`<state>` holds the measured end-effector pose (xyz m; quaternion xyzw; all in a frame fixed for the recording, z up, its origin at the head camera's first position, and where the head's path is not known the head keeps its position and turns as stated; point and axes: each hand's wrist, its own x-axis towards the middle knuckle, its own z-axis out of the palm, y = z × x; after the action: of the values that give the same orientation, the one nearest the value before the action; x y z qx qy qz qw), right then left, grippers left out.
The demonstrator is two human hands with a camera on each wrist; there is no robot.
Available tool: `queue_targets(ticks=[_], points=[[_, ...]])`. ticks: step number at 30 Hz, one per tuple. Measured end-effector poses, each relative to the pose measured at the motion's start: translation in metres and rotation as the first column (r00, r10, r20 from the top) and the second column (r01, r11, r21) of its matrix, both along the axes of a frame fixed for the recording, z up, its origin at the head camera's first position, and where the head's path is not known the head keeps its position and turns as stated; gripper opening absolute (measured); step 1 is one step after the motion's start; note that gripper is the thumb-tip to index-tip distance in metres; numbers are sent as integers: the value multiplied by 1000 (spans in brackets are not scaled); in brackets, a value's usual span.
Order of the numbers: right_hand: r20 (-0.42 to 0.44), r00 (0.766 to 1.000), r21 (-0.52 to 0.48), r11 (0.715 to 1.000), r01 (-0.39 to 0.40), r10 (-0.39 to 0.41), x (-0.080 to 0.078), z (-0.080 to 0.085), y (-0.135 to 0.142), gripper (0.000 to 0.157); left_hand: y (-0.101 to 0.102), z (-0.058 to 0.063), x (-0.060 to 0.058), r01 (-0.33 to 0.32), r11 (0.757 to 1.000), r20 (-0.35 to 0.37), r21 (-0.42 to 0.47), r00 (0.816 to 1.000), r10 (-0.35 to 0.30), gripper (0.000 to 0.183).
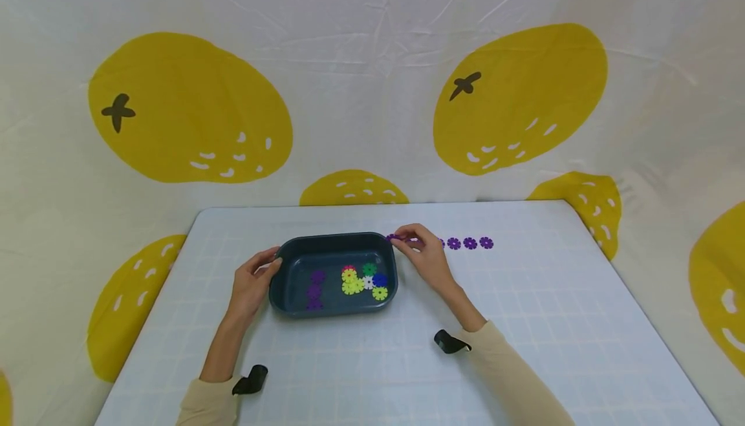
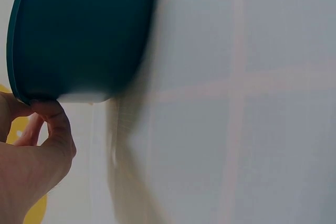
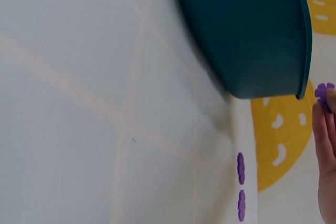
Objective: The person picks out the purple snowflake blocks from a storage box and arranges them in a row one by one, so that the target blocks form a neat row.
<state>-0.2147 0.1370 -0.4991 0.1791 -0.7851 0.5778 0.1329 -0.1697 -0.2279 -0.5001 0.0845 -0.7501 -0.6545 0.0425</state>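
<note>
A dark teal tray (image 1: 334,249) stands on the table, and my left hand (image 1: 247,290) grips its left end, thumb at the rim. In the left wrist view, bent fingers hold the edge of the tray (image 2: 79,35). By the tray's back right corner, my right hand (image 1: 429,259) pinches a purple flower-shaped disc (image 3: 321,93). Behind that hand runs a row of purple discs (image 1: 470,243), partly hidden by the fingers. Inside the tray, several purple discs (image 1: 315,291) lie at the left; yellow discs (image 1: 351,286) cluster at the right with green, white, blue and red ones.
The white table (image 1: 349,374) has a faint grid pattern. Its back edge meets a white cloth (image 1: 361,103) printed with large yellow fruit. Each sleeve cuff has a black wrist device (image 1: 449,342) by it.
</note>
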Motion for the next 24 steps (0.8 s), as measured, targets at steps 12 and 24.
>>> queue_targets(ticks=[12, 24], points=[[73, 992, -94, 989, 114, -107, -5, 0, 34, 24, 1, 2, 0, -4, 1000, 23, 22, 1000, 4, 43], [135, 969, -203, 952, 231, -206, -12, -10, 68, 27, 0, 2, 0, -5, 1000, 31, 7, 1000, 5, 43]])
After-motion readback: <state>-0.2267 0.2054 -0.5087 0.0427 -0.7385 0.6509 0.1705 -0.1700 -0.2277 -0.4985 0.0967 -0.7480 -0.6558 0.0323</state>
